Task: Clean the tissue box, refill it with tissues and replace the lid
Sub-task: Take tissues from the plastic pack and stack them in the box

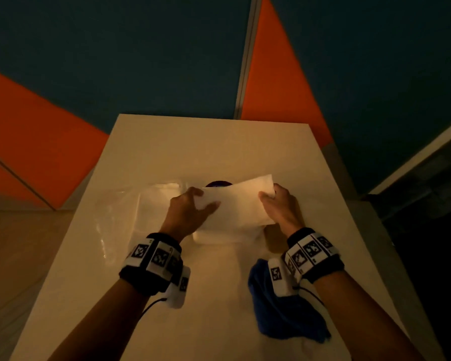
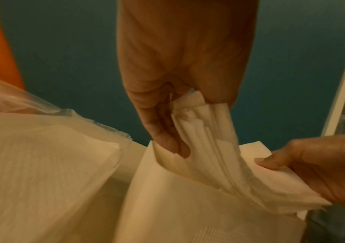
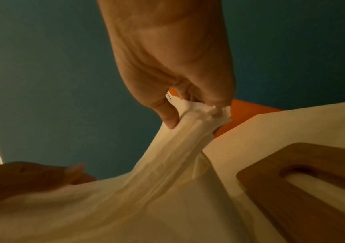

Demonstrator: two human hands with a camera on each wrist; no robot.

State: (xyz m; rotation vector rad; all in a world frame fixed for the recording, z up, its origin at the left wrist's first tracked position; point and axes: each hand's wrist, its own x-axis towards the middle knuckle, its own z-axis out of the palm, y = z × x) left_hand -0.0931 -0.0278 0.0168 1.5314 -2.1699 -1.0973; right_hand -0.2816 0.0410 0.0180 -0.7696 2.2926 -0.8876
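Both hands hold a stack of white tissues [image 1: 235, 204] stretched between them over the white tissue box [image 1: 219, 237] in the middle of the table. My left hand [image 1: 206, 198] pinches the stack's left end between thumb and fingers, shown close up in the left wrist view [image 2: 196, 125]. At the right end my right hand [image 1: 270, 192] pinches the bunched corner [image 3: 196, 113]. The tissues [image 3: 167, 156] sag in folds between the two grips. The wooden lid [image 3: 292, 205] with its long slot lies flat on the table right of the box, mostly hidden behind my right wrist in the head view.
A clear plastic pack with more tissues [image 1: 151, 201] lies left of the box. A blue cloth [image 1: 284, 308] sits crumpled near the table's front right. A dark round object [image 1: 219, 183] peeks out behind the tissues. The white table [image 1: 206, 147] stands on teal and orange floor.
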